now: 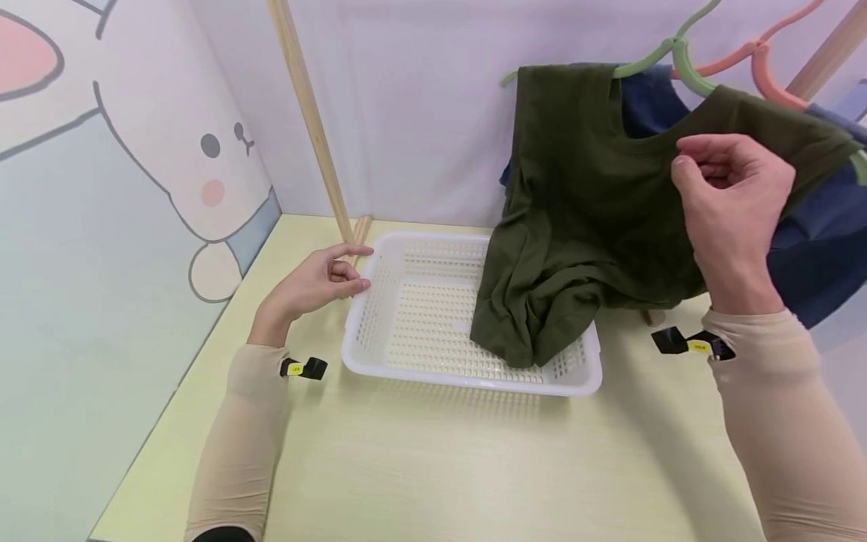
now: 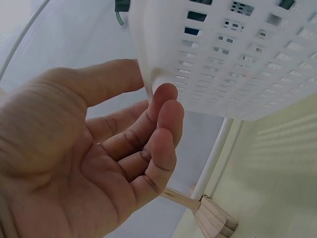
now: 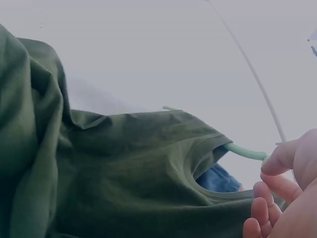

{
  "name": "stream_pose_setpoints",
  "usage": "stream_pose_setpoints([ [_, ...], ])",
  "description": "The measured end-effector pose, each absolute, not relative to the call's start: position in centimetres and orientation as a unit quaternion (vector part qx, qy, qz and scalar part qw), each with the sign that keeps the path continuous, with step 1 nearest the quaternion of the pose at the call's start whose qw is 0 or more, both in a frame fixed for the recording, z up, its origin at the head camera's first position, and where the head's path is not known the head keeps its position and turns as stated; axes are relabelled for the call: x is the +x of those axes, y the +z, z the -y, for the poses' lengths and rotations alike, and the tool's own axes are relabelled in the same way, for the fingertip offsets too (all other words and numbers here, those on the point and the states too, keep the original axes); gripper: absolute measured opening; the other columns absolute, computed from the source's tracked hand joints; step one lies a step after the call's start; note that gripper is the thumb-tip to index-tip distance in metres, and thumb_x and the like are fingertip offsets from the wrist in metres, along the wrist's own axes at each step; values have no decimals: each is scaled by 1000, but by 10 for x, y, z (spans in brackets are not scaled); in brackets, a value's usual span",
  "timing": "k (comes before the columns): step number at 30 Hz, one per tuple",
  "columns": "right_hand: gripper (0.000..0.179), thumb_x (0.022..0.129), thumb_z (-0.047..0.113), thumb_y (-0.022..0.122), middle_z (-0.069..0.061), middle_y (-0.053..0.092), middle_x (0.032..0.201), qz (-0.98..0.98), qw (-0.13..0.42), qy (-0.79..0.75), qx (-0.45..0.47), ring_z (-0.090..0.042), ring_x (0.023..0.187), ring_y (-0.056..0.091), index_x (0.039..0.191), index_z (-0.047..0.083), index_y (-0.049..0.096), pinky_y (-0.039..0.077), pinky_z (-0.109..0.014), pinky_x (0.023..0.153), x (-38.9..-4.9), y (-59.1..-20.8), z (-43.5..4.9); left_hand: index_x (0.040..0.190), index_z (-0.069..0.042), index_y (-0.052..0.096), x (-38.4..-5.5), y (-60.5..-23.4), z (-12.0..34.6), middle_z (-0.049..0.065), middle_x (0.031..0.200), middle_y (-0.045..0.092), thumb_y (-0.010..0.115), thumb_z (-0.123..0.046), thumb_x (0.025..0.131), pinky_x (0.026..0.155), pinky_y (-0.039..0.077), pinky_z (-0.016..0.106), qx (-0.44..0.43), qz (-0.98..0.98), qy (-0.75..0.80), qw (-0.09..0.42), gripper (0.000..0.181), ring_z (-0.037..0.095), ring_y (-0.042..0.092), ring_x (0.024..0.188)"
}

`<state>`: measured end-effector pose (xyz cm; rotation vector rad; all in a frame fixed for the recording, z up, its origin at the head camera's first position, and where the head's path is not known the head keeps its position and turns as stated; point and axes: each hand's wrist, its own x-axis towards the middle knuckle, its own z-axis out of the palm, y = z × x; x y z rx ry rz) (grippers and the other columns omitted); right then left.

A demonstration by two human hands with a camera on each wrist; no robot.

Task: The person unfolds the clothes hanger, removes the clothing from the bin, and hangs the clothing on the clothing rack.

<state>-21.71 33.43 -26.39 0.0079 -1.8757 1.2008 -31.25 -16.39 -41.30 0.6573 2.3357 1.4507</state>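
Observation:
A dark green shirt (image 1: 576, 173) hangs on a green hanger (image 1: 684, 68), and its lower end droops into a white perforated basket (image 1: 467, 380). My left hand (image 1: 314, 278) is at the basket's left rim, with thumb and index fingertips on it. The left wrist view shows the hand (image 2: 99, 148) with its other fingers curled against the outside of that rim. My right hand (image 1: 738, 196) is in front of the shirt near the neckline, loosely curled. Between the fingers of the right hand (image 3: 287, 193) no held thing shows in the right wrist view.
Behind the green shirt hangs a blue garment (image 1: 819, 218) on an orange hanger (image 1: 765, 71). Wooden poles (image 1: 311, 113) of a rack stand at left and right. The basket sits on a pale yellow table (image 1: 440, 467), beside a wall with a cartoon drawing (image 1: 210, 188).

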Motion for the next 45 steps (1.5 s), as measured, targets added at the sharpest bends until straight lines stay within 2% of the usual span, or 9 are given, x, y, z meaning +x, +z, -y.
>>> stream_pose_setpoints([
  [9,23,100,13,79,7,78,95,772,408,487,14,-10,82,64,117,-1,85,51,-21,76,-223,-281,-333,162,-8,53,-313,-412,164,16,103,78,78,-7,106,90,59,25,228,-816,507,158,62,18,74,94],
  [16,28,100,9,81,-1,82,108,798,331,503,32,-11,95,76,125,-2,81,57,-14,89,-224,-298,-326,163,-9,53,-311,-411,166,15,102,77,78,-9,106,89,58,25,225,-817,506,158,62,18,73,93],
  [24,33,98,9,86,-4,81,115,822,238,512,68,-13,98,75,129,-1,79,58,-14,86,-228,-333,-324,162,-9,53,-311,-412,166,16,103,78,78,-7,106,90,58,25,224,-818,506,157,62,18,74,94],
  [28,33,98,13,88,-1,81,114,845,191,494,75,-10,98,76,129,4,80,59,-14,86,-223,-348,-323,163,-9,53,-312,-412,166,16,103,78,78,-7,106,91,59,25,226,-819,504,157,62,18,74,96],
  [30,35,98,17,89,-4,81,116,858,173,477,74,-10,100,76,131,6,79,58,-14,86,-221,-355,-323,163,-9,53,-312,-412,166,16,103,78,77,-7,106,91,59,25,226,-819,505,155,62,18,74,96],
  [33,41,98,24,90,-9,78,125,874,153,455,66,-11,107,72,134,8,78,55,-13,90,-220,-365,-324,163,-9,52,-312,-412,167,16,103,78,77,-7,106,91,59,25,224,-820,504,155,62,18,74,95],
  [36,47,97,28,92,-9,73,133,887,137,437,53,-15,115,65,138,10,76,49,-13,96,-220,-373,-326,163,-9,52,-311,-412,167,16,103,78,77,-8,106,91,59,25,221,-819,505,157,62,18,74,95],
  [40,54,94,30,94,-7,66,139,905,125,405,49,-24,124,61,142,13,75,43,-17,103,-221,-384,-329,162,-9,53,-311,-412,167,16,103,77,78,-8,106,91,59,25,218,-816,511,160,62,17,73,94],
  [45,59,93,36,94,-8,63,143,919,122,373,44,-32,129,59,144,16,73,43,-36,106,-220,-391,-330,162,-8,53,-312,-412,166,16,102,78,78,-7,106,93,60,25,225,-811,516,160,62,17,74,95],
])
